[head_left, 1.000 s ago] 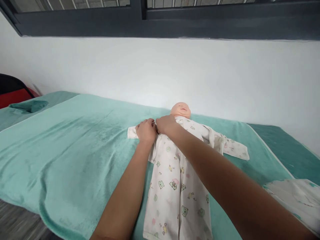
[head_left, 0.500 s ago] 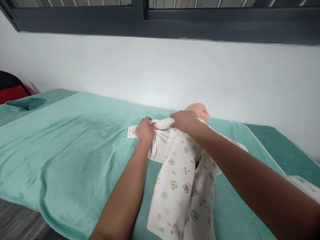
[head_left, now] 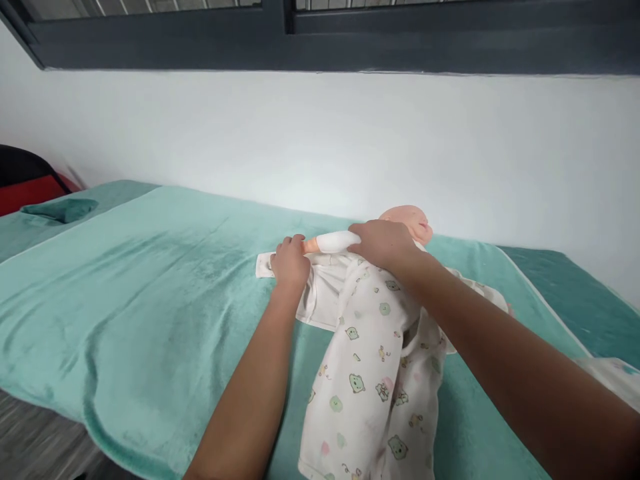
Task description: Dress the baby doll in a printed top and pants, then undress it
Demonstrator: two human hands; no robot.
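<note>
A baby doll (head_left: 406,220) lies on the bed with its head toward the wall, partly covered by a white baby garment (head_left: 360,380) printed with small green animals. The doll's arm (head_left: 337,241) stretches out to the left, its upper part white and its lower part skin-coloured. At the far end of that arm, my left hand (head_left: 291,261) is closed around the doll's hand, beside a white sleeve end lying underneath. My right hand (head_left: 383,243) is closed on the garment at the doll's shoulder, its fingertips partly hidden.
A light green blanket (head_left: 150,300) covers the bed, with a darker green cover (head_left: 555,287) at the right. Behind stands a white wall (head_left: 280,140) under a dark window frame (head_left: 375,50). A red and black item (head_left: 27,187) is at far left; white printed cloth (head_left: 613,377) lies right.
My right hand has drawn slightly to the right with the garment, and more of the doll's lower arm is bare. My left hand stays almost in place. The view has shifted slightly.
</note>
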